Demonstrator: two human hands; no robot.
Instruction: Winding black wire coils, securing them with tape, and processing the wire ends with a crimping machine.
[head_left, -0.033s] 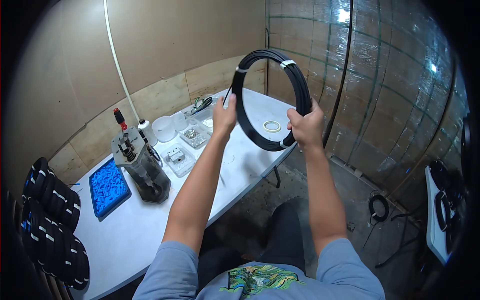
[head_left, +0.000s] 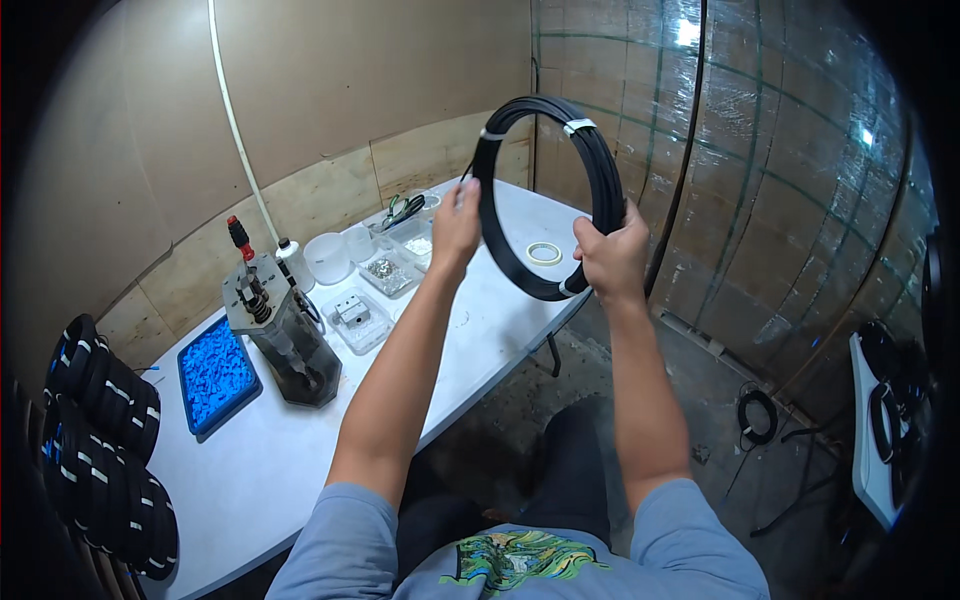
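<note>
A coil of black cable (head_left: 601, 170), bound with white ties, is held up above the far right part of the table. My right hand (head_left: 614, 258) is closed round its lower right side, with the thumb on the inner face. My left hand (head_left: 458, 228) is at the coil's left side, its fingers pinched around a short loose end of the cable (head_left: 467, 172); part of that end is hidden by the fingers. Under the coil, a roll of pale tape (head_left: 544, 253) lies flat on the white table (head_left: 490, 345).
Clear trays of small parts (head_left: 388, 272), a white bottle (head_left: 293, 262) and green-handled pliers (head_left: 403, 210) stand toward the back. Left of me are a metal fixture (head_left: 290, 345), a tray of blue pieces (head_left: 217, 375) and stacked cable coils (head_left: 95, 470). Another coil (head_left: 757, 416) lies on the floor.
My left hand has moved slightly right and up, closer to the coil. The coil has turned a little, its left side shifting right. My right hand has barely moved.
</note>
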